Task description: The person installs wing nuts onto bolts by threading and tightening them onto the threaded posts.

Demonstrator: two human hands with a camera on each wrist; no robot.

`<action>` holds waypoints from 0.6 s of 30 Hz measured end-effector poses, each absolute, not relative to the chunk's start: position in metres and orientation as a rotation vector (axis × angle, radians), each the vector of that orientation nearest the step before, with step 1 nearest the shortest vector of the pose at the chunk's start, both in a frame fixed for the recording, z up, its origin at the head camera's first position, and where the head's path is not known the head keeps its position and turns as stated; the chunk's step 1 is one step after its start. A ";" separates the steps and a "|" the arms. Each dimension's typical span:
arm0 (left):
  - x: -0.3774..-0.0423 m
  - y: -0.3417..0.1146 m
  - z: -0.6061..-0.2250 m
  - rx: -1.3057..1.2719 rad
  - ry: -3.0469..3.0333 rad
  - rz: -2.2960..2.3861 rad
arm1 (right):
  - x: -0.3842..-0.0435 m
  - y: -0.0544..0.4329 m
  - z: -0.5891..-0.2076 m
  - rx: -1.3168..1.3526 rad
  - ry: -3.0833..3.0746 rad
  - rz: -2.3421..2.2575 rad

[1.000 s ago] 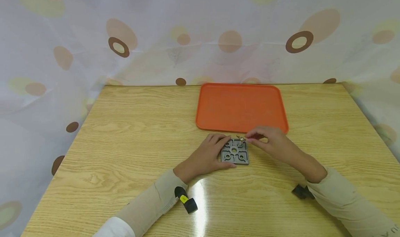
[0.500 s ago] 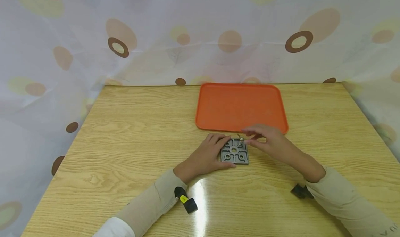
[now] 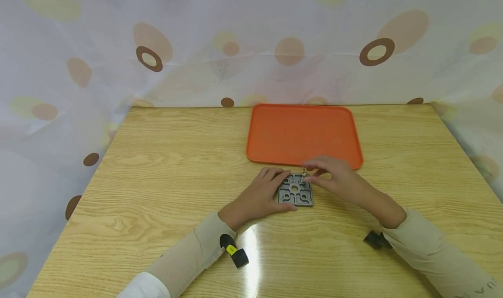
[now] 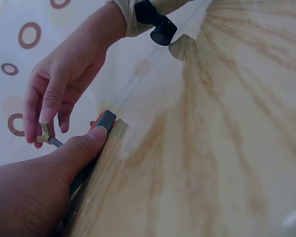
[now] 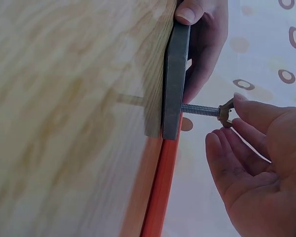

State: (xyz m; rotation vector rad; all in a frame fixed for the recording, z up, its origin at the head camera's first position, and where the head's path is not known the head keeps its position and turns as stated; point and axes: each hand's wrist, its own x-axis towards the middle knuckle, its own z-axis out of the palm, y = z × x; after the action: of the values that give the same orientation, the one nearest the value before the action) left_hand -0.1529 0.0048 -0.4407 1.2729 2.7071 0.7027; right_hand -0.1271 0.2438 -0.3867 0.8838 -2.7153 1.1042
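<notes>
A square grey metal plate (image 3: 295, 193) with round bosses and a centre hole lies on the table. My left hand (image 3: 259, 196) grips it from the left, thumb on the near edge and fingers at the far edge. From the plate's far right corner rises a threaded bolt (image 5: 201, 109), standing upright. A brass-coloured wing nut (image 5: 226, 113) sits near the bolt's top end, with a length of bare thread between it and the plate. My right hand (image 3: 339, 175) pinches the wing nut's wings between thumb and fingers.
Just behind the plate is an orange tray (image 3: 251, 134). The wood-grain table (image 3: 177, 167) reaches back to a patterned cloth (image 3: 255, 71) with brown and yellow spots. Black wrist cameras hang by both sleeves.
The right hand has shifted slightly left with its fingers moving around the wing nut, whose wings have turned to a different angle. The left hand and the plate have stayed put.
</notes>
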 end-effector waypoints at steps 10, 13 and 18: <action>-0.153 0.006 -0.441 1.276 2.709 0.708 | -0.126 0.245 -0.384 0.808 -2.781 1.101; -0.153 0.005 -0.441 1.279 2.708 0.711 | -0.125 0.246 -0.384 0.796 -2.779 1.099; -0.153 0.005 -0.441 1.283 2.709 0.710 | -0.125 0.249 -0.384 0.786 -2.760 1.066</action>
State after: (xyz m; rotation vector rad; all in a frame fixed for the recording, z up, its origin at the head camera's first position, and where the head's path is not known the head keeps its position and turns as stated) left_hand -0.1527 0.0051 -0.4410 1.2834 2.7086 0.7104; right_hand -0.1251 0.2492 -0.3845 0.7864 -2.7603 1.0655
